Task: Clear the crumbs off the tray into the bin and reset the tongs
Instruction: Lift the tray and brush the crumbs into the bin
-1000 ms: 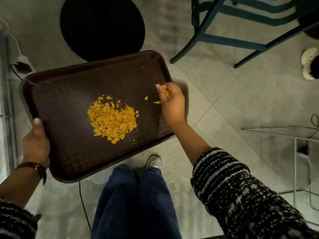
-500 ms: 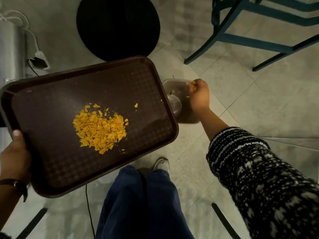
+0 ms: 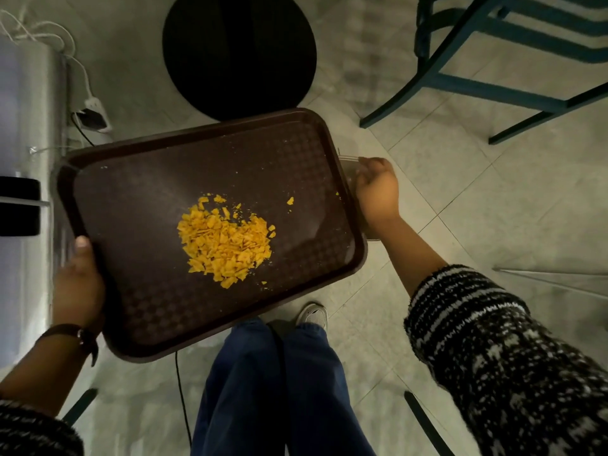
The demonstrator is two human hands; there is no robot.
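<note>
Crumbs (image 3: 227,240) mid-tray (image 3: 138,291), left hand (image 3: 77,284) gripping its edge, right hand (image 3: 376,192) clenched beside it.

We are holding the brown tray (image 3: 138,205) by its near-left edge with our left hand (image 3: 78,284), orange crumbs (image 3: 225,240) heaped at its middle, while our right hand (image 3: 376,189) is hanging curled over the clear bin (image 3: 348,162) just beside the tray's right edge.

A brown plastic tray (image 3: 138,199) is seen with a fine woven-pattern texture and a dull sheen. Dry, flaky orange crumbs (image 3: 225,241) are heaped on it. Clear plastic is shown by the bin (image 3: 347,161). Matt stone tiles cover the floor (image 3: 493,199); a knitted woolly sleeve (image 3: 493,350) is worn.
</note>
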